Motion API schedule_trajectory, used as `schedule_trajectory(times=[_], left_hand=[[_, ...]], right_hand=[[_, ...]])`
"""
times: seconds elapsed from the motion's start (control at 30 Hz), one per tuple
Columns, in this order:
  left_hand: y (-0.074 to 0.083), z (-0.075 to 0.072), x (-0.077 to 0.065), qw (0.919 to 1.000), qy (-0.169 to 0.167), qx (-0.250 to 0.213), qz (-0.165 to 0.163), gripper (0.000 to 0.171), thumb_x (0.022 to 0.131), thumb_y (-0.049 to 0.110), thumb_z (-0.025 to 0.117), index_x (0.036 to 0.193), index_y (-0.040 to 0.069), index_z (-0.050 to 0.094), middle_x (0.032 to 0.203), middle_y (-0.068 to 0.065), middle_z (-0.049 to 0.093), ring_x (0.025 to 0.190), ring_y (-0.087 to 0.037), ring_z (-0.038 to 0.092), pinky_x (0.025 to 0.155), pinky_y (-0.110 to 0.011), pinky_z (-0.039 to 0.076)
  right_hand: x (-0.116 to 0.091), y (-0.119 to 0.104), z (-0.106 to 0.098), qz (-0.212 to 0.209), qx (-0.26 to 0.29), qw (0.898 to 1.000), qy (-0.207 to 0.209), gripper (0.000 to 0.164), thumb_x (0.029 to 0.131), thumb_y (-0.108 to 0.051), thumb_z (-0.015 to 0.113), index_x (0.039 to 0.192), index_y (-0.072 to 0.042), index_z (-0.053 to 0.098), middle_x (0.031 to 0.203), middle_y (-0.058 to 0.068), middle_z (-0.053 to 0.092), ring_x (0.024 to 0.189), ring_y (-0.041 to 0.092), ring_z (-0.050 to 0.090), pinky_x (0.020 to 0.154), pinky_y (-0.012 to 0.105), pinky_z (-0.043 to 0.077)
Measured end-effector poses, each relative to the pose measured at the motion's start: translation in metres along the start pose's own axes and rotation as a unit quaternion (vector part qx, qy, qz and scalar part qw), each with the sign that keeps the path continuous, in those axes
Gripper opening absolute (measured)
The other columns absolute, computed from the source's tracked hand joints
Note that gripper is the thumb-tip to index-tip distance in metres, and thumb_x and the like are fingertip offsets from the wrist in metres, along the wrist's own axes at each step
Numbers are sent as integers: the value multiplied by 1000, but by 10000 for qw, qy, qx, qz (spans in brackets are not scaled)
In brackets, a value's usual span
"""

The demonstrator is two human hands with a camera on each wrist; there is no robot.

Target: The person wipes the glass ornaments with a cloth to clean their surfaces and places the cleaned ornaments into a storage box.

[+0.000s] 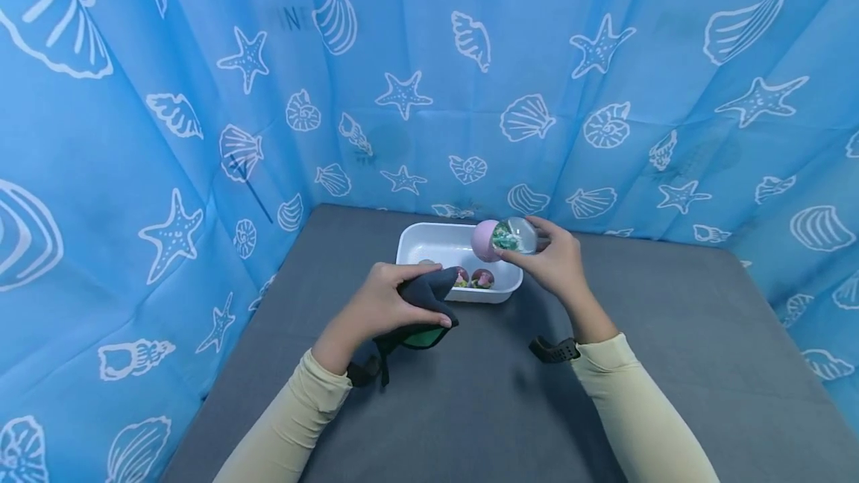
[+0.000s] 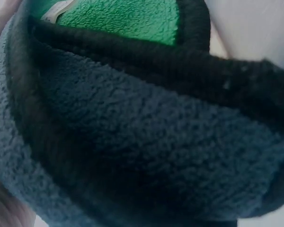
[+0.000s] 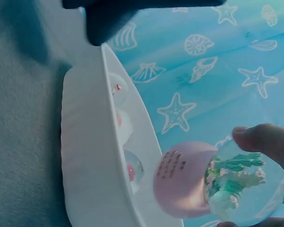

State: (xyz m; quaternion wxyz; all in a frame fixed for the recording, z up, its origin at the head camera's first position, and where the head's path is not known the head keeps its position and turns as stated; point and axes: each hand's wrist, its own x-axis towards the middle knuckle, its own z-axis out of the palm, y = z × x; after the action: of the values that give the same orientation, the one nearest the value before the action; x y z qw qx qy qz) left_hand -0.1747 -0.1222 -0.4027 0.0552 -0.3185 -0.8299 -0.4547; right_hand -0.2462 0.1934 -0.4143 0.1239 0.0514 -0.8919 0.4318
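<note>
My left hand (image 1: 382, 305) grips a folded cloth (image 1: 429, 285) with black edging. It is dark grey on one face and green on the other, and its fuzzy surface fills most of the left wrist view. Over the right part of a white plastic bin (image 1: 496, 297), my right hand (image 1: 562, 263) holds a snow globe (image 3: 234, 184) by its clear dome. The globe is tipped on its side, its pink base pointing left and a green and white figure showing inside. Parts of the left fingers are hidden behind the cloth.
Inside the bin lie other small globes (image 1: 482, 279) with pinkish contents, partly covered by the left hand and cloth. A grey-covered table (image 1: 483, 408) lies beneath. Blue curtain (image 1: 436, 133) with white shell and starfish prints hangs behind and at both sides.
</note>
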Motion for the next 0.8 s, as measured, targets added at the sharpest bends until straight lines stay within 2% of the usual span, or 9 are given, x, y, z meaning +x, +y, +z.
schedule_trajectory(times=[0.13, 0.2, 0.33, 0.47, 0.53, 0.67, 0.8], left_hand=[[-5, 19, 1, 9989, -400, 217, 120, 74, 73, 39, 99, 138, 18, 72, 127, -1, 77, 102, -9, 72, 88, -28, 63], [-7, 31, 3, 9962, -635, 495, 317, 76, 74, 41, 98, 140, 16, 71, 131, -1, 76, 110, -8, 71, 94, -28, 62], [-3, 55, 6, 9829, -1087, 1198, 875, 78, 77, 46, 95, 140, 8, 69, 133, -4, 75, 114, -9, 71, 100, -26, 59], [7, 74, 10, 9700, -1475, 1531, 1180, 81, 77, 50, 94, 138, 3, 68, 126, -5, 77, 104, -8, 73, 93, -21, 60], [8, 79, 10, 9675, -1670, 1496, 1172, 83, 77, 52, 93, 138, 3, 67, 125, -5, 78, 103, -6, 72, 92, -19, 59], [7, 85, 6, 9656, -1913, 1408, 1062, 85, 75, 55, 93, 139, 5, 67, 126, -7, 78, 110, -8, 74, 97, -17, 58], [6, 85, -1, 9633, -2073, 1462, 877, 75, 80, 52, 91, 136, 5, 70, 129, -6, 77, 117, -10, 73, 100, -20, 58]], right_hand=[[8, 1, 1, -24, -93, 9997, -214, 84, 80, -40, 94, 149, -7, 60, 133, 24, 69, 111, 43, 74, 81, 54, 65], [11, 2, 2, 12, -156, 9992, -374, 84, 81, -41, 93, 150, -7, 59, 137, 26, 67, 115, 45, 72, 85, 57, 64], [15, 6, 6, -7, -365, 9980, -515, 85, 81, -39, 94, 150, -5, 58, 138, 28, 67, 118, 46, 71, 87, 59, 63], [18, 12, 13, 4, -520, 9974, -506, 84, 80, -37, 95, 149, -5, 60, 136, 27, 68, 115, 44, 72, 85, 58, 63], [18, 14, 16, 39, -550, 9970, -543, 84, 80, -38, 94, 149, -5, 59, 137, 26, 68, 115, 43, 72, 86, 57, 63], [19, 18, 22, 59, -636, 9964, -563, 84, 80, -39, 94, 149, -6, 60, 137, 24, 69, 114, 42, 72, 86, 57, 62], [20, 19, 25, 48, -691, 9962, -531, 83, 79, -38, 95, 148, -6, 61, 138, 23, 69, 114, 41, 72, 87, 57, 62]])
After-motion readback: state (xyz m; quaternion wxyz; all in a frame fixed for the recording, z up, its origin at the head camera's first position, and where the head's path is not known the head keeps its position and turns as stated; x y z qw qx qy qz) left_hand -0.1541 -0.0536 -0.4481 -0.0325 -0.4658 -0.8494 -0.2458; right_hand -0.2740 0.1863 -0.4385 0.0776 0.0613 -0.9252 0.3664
